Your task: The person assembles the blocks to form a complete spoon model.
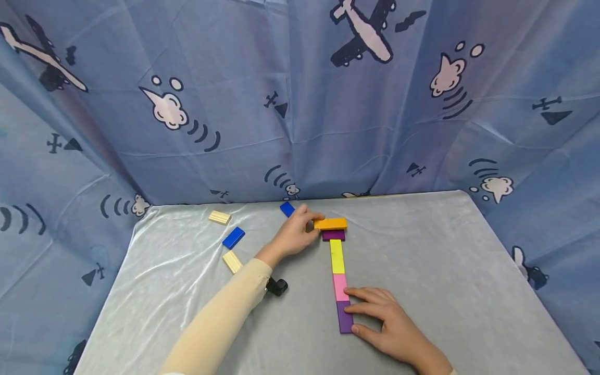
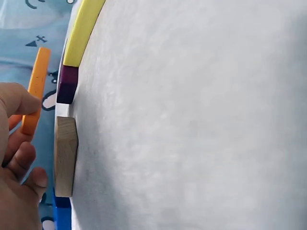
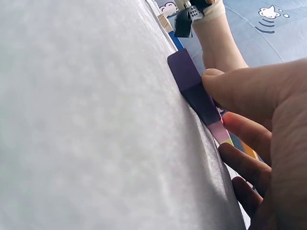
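My left hand (image 1: 294,233) pinches an orange block (image 1: 330,224) between thumb and fingers. In the left wrist view that orange block (image 2: 36,91) is held up off the cloth. In the head view it overlaps the far edge of a dark purple block (image 1: 334,235), which lies crosswise at the far end of a row. Toward me follow a yellow block (image 1: 337,256), a pink block (image 1: 341,287) and a purple block (image 1: 345,317), end to end. Beside the row's right edge is my right hand (image 1: 391,323), fingers spread loosely, fingertips at the pink and purple blocks, thumb by the near corner.
Left of the row lie blue blocks (image 1: 233,238) and pale wooden blocks (image 1: 219,217). Another wooden block (image 2: 65,155) shows near the left hand in its wrist view. A grey cloth (image 1: 445,260) covers the table; a patterned blue curtain (image 1: 300,104) hangs behind it.
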A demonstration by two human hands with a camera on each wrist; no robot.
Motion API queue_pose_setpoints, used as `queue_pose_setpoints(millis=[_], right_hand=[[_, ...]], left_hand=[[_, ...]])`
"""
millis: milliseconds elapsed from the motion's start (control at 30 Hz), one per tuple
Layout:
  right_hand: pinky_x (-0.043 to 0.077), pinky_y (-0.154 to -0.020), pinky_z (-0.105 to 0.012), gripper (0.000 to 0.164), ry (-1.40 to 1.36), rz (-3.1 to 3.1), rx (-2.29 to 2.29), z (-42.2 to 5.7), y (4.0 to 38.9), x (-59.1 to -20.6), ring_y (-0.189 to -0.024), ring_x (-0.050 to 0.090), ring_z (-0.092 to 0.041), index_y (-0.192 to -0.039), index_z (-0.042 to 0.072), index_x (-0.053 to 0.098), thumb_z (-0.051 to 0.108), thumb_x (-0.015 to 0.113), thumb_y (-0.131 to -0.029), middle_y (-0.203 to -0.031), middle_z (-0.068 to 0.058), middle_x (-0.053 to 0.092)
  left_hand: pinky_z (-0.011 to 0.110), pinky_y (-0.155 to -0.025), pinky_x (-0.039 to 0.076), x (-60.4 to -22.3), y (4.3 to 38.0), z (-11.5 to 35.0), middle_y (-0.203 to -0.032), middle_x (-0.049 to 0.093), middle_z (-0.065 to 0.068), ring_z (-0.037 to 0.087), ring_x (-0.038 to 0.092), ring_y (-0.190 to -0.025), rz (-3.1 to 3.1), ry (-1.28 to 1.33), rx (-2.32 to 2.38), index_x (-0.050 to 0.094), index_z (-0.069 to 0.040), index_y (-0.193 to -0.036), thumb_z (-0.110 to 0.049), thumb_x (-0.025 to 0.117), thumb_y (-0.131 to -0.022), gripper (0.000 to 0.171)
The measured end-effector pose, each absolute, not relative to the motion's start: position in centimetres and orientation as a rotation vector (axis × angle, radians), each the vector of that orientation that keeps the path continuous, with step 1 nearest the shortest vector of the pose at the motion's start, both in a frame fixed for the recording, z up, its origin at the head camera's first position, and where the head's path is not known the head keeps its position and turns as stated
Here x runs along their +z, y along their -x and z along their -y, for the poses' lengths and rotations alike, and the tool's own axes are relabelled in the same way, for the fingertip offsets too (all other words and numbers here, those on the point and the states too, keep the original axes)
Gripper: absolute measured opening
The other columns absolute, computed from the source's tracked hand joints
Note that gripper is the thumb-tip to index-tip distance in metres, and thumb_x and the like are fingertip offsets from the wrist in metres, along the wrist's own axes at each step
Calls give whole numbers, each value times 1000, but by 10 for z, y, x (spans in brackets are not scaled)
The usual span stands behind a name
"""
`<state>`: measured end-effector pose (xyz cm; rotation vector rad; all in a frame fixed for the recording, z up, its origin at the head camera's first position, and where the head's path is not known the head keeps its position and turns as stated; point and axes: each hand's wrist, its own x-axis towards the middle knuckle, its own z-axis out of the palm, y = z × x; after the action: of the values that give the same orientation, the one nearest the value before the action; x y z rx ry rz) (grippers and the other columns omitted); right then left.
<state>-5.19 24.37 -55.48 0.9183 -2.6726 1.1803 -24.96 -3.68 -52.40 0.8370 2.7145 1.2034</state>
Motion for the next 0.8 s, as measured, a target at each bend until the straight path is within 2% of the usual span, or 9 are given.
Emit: queue_pose_setpoints(millis=[333,800], right_hand=[[40,-111,-35,38,-931,2671,1178,-242,51,-553,-136,60,-15,-128,40,79,29,90,-93,-151,10,65],[44,-107,-43,37,-936,2664,1144,-243,50,-551,-134,61,-17,-127,39,79,29,89,-94,-151,8,65]], left_hand=[[30,-78,43,-526,267,31,-103,51,1,18,50,-94,-2767,-805,1082,75,-11,-138,-12,76,-102,36],[34,-95,47,-525,271,24,-109,58,1,20,53,-110,-2739,-877,933,77,-10,-134,-11,77,-102,33]])
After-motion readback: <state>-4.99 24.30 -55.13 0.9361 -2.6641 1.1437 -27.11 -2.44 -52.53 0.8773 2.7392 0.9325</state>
